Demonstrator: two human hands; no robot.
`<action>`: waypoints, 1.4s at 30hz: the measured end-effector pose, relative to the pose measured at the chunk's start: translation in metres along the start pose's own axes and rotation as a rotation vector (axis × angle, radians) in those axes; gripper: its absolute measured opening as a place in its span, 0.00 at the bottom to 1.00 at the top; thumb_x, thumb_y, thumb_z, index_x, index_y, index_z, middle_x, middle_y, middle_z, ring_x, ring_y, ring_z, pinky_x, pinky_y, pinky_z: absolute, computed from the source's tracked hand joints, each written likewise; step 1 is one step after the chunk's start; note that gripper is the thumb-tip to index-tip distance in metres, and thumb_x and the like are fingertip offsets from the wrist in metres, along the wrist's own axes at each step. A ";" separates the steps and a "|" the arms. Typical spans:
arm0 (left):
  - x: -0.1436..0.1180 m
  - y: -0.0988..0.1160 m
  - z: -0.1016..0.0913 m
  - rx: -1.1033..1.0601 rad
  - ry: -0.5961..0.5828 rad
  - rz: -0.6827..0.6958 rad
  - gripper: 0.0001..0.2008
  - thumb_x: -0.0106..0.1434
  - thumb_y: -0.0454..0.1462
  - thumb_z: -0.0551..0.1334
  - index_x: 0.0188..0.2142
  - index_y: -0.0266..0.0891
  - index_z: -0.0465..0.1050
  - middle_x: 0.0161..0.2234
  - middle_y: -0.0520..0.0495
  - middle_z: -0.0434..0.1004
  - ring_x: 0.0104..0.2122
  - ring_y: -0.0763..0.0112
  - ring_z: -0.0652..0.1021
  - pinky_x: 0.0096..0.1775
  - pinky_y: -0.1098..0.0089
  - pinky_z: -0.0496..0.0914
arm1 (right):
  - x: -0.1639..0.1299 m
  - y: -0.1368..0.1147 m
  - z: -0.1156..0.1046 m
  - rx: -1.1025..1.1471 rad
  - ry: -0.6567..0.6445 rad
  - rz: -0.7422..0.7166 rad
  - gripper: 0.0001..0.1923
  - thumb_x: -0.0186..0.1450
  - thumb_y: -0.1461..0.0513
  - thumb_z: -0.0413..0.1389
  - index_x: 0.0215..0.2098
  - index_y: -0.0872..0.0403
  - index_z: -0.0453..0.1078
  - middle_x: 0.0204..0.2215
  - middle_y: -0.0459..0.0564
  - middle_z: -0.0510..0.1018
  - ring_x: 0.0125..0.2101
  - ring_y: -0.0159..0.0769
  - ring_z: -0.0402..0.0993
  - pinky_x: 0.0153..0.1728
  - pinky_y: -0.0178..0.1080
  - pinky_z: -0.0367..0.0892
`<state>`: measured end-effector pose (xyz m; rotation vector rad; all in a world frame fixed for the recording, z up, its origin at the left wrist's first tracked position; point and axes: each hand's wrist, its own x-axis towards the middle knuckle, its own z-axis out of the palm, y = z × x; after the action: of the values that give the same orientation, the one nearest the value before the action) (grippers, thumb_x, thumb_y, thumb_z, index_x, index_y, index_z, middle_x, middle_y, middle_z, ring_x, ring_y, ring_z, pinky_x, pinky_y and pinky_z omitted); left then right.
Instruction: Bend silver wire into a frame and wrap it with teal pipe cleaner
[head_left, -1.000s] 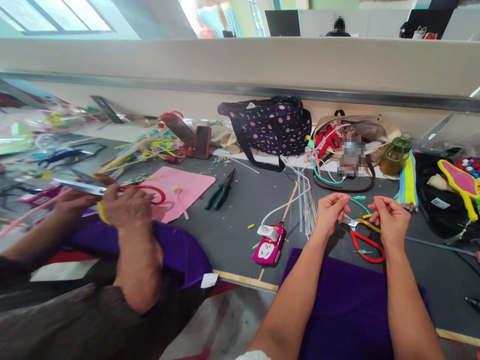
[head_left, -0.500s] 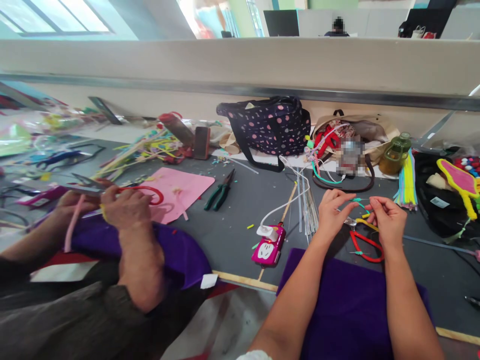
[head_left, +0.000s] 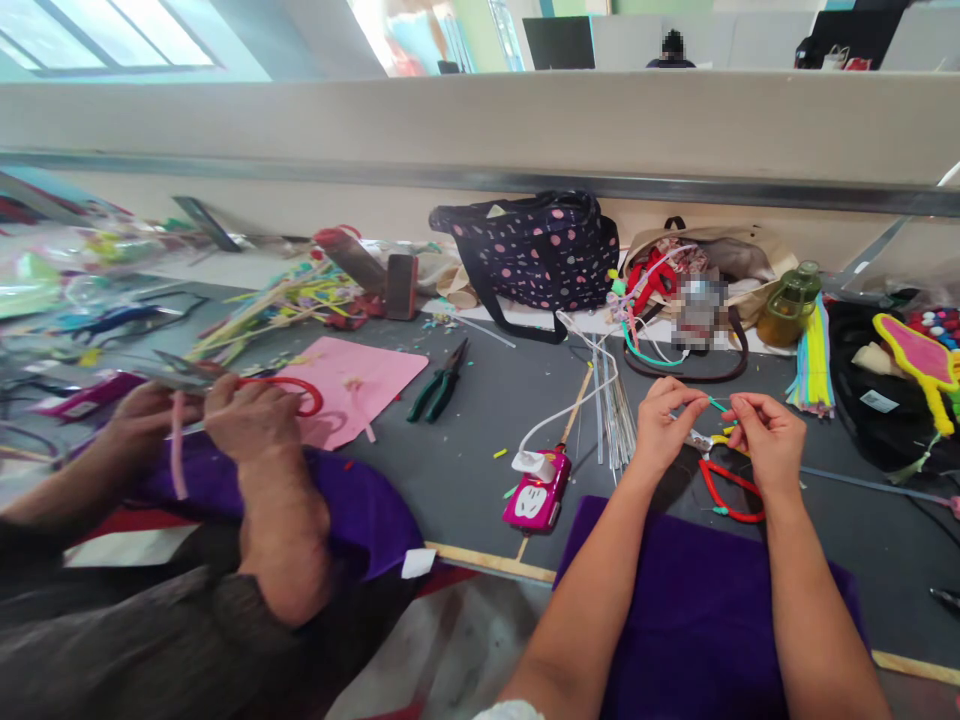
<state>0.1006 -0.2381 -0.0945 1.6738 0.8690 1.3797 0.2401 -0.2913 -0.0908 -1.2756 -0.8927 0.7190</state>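
My left hand point(head_left: 666, 418) pinches one end of a short, thin green fuzzy strip point(head_left: 718, 404), which looks like a piece of pipe cleaner. The thumb and forefinger of my right hand point(head_left: 766, 430) close on the other end, so the strip spans the small gap between my fingertips. Pliers point(head_left: 733, 508) with red and yellow handles lie on the table just below my hands, partly behind the right one. A purple cloth point(head_left: 697, 610) hangs over the table edge beneath my forearms.
At left, a co-worker's hands point(head_left: 247, 420) hold red-handled scissors point(head_left: 306, 395) and a pink strip point(head_left: 178, 450). Between us lie dark green pliers point(head_left: 439, 382), a magenta power socket point(head_left: 536, 497) and silvery wires point(head_left: 616, 425). Behind stand a dotted bag point(head_left: 544, 255) and a bottle point(head_left: 789, 305).
My right hand has shifted slightly left, closer to my left hand, and the gap between my fingertips has narrowed. The co-worker's pink strip has swung to the right.
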 end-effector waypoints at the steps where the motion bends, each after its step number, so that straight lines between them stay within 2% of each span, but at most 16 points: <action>1: 0.000 0.000 0.000 -0.015 -0.004 -0.019 0.08 0.61 0.42 0.66 0.33 0.42 0.82 0.29 0.46 0.75 0.32 0.68 0.72 0.36 0.69 0.65 | 0.000 0.000 0.000 0.009 0.009 0.003 0.15 0.59 0.52 0.63 0.35 0.55 0.76 0.23 0.47 0.80 0.13 0.27 0.68 0.12 0.30 0.58; 6: 0.001 -0.004 -0.004 -0.125 0.011 -0.186 0.10 0.59 0.42 0.66 0.37 0.39 0.81 0.31 0.47 0.77 0.29 0.73 0.71 0.32 0.72 0.63 | 0.005 -0.004 -0.004 0.104 0.089 0.037 0.15 0.56 0.53 0.65 0.32 0.57 0.75 0.21 0.47 0.79 0.12 0.25 0.66 0.11 0.29 0.55; 10: 0.004 -0.006 -0.008 -0.389 0.021 -0.397 0.17 0.58 0.46 0.66 0.40 0.36 0.79 0.28 0.48 0.77 0.25 0.76 0.72 0.30 0.74 0.65 | 0.009 -0.008 -0.007 0.211 0.165 0.073 0.14 0.55 0.54 0.65 0.31 0.56 0.72 0.21 0.46 0.79 0.11 0.25 0.65 0.11 0.28 0.53; 13: 0.005 -0.006 -0.009 -0.589 0.005 -0.514 0.20 0.55 0.47 0.68 0.40 0.35 0.77 0.30 0.46 0.79 0.25 0.75 0.75 0.32 0.73 0.69 | 0.011 -0.007 -0.009 0.285 0.212 0.101 0.14 0.55 0.55 0.63 0.31 0.56 0.70 0.20 0.46 0.78 0.11 0.25 0.63 0.11 0.28 0.52; 15: 0.005 -0.006 -0.010 -0.672 -0.009 -0.568 0.20 0.53 0.47 0.70 0.39 0.34 0.76 0.31 0.45 0.80 0.26 0.74 0.77 0.33 0.71 0.72 | 0.013 -0.004 -0.010 0.277 0.205 0.115 0.14 0.56 0.54 0.62 0.32 0.55 0.69 0.21 0.47 0.79 0.12 0.26 0.65 0.12 0.28 0.53; 17: 0.005 -0.007 -0.010 -0.718 -0.015 -0.610 0.20 0.51 0.46 0.71 0.37 0.33 0.76 0.29 0.46 0.80 0.25 0.73 0.78 0.33 0.71 0.73 | 0.014 0.001 -0.012 0.199 0.194 0.102 0.14 0.58 0.53 0.61 0.34 0.55 0.69 0.24 0.48 0.80 0.16 0.29 0.70 0.14 0.29 0.58; 19: 0.005 -0.007 -0.011 -0.734 -0.029 -0.642 0.21 0.50 0.46 0.72 0.37 0.33 0.76 0.28 0.46 0.79 0.23 0.74 0.77 0.30 0.72 0.73 | 0.015 0.005 -0.014 0.001 0.227 -0.013 0.15 0.60 0.52 0.59 0.37 0.55 0.70 0.31 0.52 0.81 0.26 0.36 0.77 0.22 0.34 0.67; 21: 0.004 -0.007 -0.011 -0.738 -0.063 -0.662 0.21 0.50 0.45 0.72 0.38 0.33 0.76 0.27 0.47 0.79 0.21 0.75 0.77 0.27 0.74 0.72 | 0.014 0.005 -0.017 -0.304 0.289 -0.241 0.15 0.62 0.52 0.57 0.40 0.54 0.72 0.39 0.55 0.81 0.39 0.42 0.78 0.37 0.43 0.71; 23: 0.003 -0.007 -0.010 -0.742 -0.111 -0.669 0.21 0.51 0.45 0.72 0.38 0.32 0.76 0.27 0.48 0.78 0.20 0.76 0.76 0.25 0.75 0.71 | 0.012 0.003 -0.019 -0.577 0.287 -0.476 0.14 0.65 0.54 0.56 0.44 0.53 0.73 0.44 0.56 0.80 0.46 0.44 0.75 0.50 0.48 0.66; 26: 0.000 -0.004 -0.005 -0.758 -0.203 -0.676 0.21 0.52 0.45 0.71 0.39 0.32 0.76 0.26 0.48 0.78 0.19 0.75 0.76 0.26 0.72 0.73 | 0.009 -0.001 -0.018 -0.747 0.175 -0.668 0.12 0.69 0.57 0.53 0.45 0.51 0.74 0.44 0.53 0.81 0.47 0.43 0.75 0.53 0.47 0.61; 29: -0.004 -0.001 0.000 -0.770 -0.285 -0.673 0.20 0.54 0.45 0.70 0.40 0.32 0.76 0.27 0.47 0.78 0.19 0.75 0.76 0.26 0.72 0.74 | 0.007 0.000 -0.015 -0.800 0.089 -0.715 0.11 0.69 0.58 0.53 0.44 0.51 0.76 0.41 0.51 0.82 0.43 0.41 0.77 0.49 0.45 0.62; 32: -0.006 0.002 0.005 -0.781 -0.323 -0.662 0.20 0.55 0.45 0.69 0.42 0.32 0.75 0.26 0.48 0.78 0.19 0.75 0.76 0.26 0.71 0.74 | 0.006 0.004 -0.015 -0.799 0.062 -0.700 0.12 0.70 0.58 0.52 0.41 0.52 0.77 0.36 0.51 0.82 0.39 0.39 0.77 0.45 0.42 0.65; 37: -0.008 0.006 0.008 -0.832 -0.295 -0.642 0.20 0.56 0.43 0.69 0.44 0.34 0.73 0.23 0.52 0.75 0.15 0.80 0.69 0.25 0.69 0.75 | 0.006 0.005 -0.016 -0.769 0.031 -0.699 0.12 0.70 0.59 0.51 0.41 0.51 0.77 0.34 0.52 0.81 0.37 0.39 0.76 0.41 0.41 0.68; 42: -0.008 0.008 0.009 -0.866 -0.305 -0.648 0.20 0.56 0.43 0.69 0.44 0.34 0.73 0.24 0.51 0.76 0.15 0.80 0.69 0.25 0.69 0.75 | 0.005 0.005 -0.015 -0.778 0.056 -0.741 0.12 0.70 0.60 0.51 0.40 0.52 0.76 0.34 0.52 0.81 0.36 0.38 0.76 0.40 0.40 0.68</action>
<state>0.1082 -0.2500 -0.0925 0.7898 0.4524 0.8195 0.2559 -0.2940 -0.0956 -1.4542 -1.5559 -0.2914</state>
